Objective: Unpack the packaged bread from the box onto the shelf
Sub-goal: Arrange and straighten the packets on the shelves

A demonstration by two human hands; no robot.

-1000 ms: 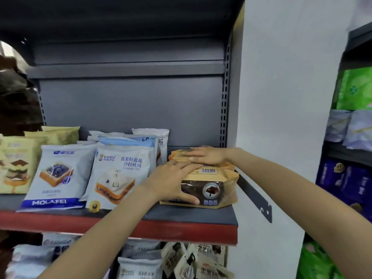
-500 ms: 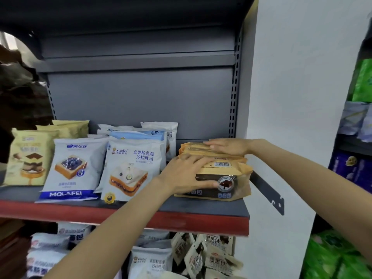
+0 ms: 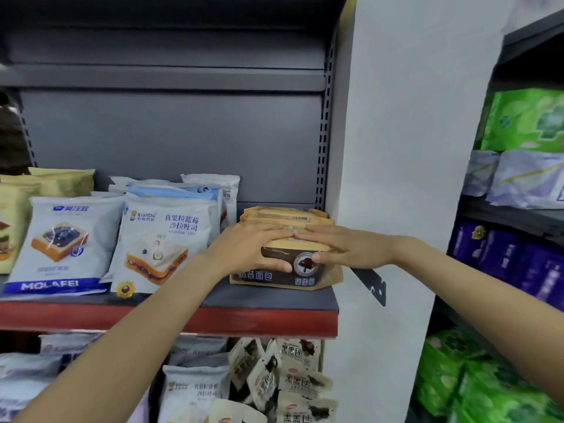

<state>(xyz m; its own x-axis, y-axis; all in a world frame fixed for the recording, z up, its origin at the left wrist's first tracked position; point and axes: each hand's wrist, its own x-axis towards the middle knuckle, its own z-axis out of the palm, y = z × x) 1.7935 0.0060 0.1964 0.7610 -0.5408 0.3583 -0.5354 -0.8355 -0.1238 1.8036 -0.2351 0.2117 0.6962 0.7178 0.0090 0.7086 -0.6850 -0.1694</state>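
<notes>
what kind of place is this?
Most likely a small shop or supermarket aisle: slotted metal shelving with a red-edged shelf, rows of packaged bread facing out, and both hands setting a brown bread pack in place.

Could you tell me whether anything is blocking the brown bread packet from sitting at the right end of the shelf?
Nothing visible does. The brown bread packet already rests on the shelf, in front of other tan packets. The left hand and right hand both hold it, thumbs on its front.

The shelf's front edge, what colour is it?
Red. The shelf's front edge shows best in the head view, the only one here.
</notes>
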